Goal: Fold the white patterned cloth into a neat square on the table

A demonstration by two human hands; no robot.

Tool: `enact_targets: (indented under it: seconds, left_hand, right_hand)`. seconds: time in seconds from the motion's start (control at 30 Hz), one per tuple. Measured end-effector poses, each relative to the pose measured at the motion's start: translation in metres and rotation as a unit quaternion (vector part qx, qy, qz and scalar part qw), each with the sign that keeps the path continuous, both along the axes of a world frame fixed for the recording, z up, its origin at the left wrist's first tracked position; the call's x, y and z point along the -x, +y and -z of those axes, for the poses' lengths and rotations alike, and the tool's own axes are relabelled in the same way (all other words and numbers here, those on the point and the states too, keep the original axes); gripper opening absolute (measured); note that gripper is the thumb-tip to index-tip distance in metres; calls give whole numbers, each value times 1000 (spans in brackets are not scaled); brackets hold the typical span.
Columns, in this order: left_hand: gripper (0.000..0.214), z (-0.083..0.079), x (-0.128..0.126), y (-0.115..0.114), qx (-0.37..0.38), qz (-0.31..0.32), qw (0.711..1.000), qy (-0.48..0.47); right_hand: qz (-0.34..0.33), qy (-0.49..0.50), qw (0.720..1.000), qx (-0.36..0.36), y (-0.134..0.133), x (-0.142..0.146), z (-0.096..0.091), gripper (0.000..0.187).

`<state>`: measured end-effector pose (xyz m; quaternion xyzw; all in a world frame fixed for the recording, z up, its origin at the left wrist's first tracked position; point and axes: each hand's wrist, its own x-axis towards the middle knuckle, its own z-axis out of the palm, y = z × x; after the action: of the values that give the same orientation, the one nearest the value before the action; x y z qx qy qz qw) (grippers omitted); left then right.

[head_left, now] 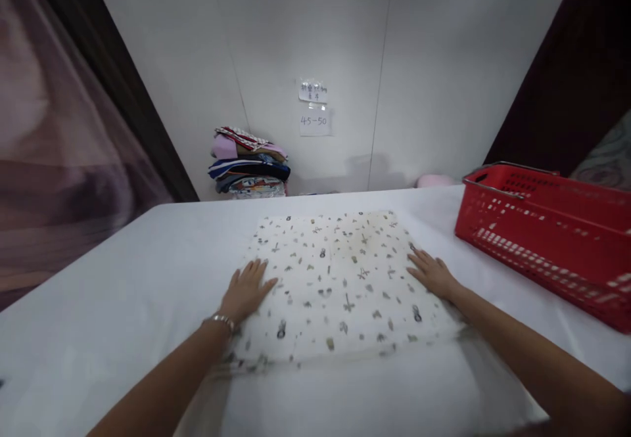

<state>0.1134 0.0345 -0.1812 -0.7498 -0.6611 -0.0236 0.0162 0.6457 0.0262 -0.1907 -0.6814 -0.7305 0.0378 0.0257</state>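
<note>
A white cloth with small grey and tan printed figures (325,286) lies folded into a rough rectangle in front of me. My left hand (246,289) rests flat on its left edge, fingers apart, with a bracelet at the wrist. On the opposite edge my right hand (434,274) lies palm down, its fingers spread. Neither hand grips the cloth. A faint yellowish patch shows on the upper right part of the fabric. The near edge shows several layers and is a little blurred.
The cloth lies on a white-covered table (148,273). A red plastic basket (542,233) with metal handles stands at the right. Beyond the far edge rises a stack of folded clothes (251,164). Two paper notes (315,121) hang on the pale wall. A pinkish curtain (59,128) hangs left.
</note>
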Motion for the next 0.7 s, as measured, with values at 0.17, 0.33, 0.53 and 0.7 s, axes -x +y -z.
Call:
enact_targets:
  seconds: [0.17, 0.33, 0.53, 0.7]
  left_hand:
    - [65, -25, -29, -27, 7, -2, 1000, -7]
    - [53, -14, -51, -77, 11, 84, 994, -62]
    - [43, -18, -74, -98, -31, 45, 988, -142]
    - [34, -24, -136, -137, -94, 155, 955, -233]
  right_hand:
    - [5, -47, 999, 0, -23, 8, -17, 57]
    - [14, 30, 999, 29, -55, -17, -17, 53]
    - [-16, 165, 981, -105, -93, -19, -18, 41]
    - [-93, 242, 952, -160, -144, 0, -8, 31]
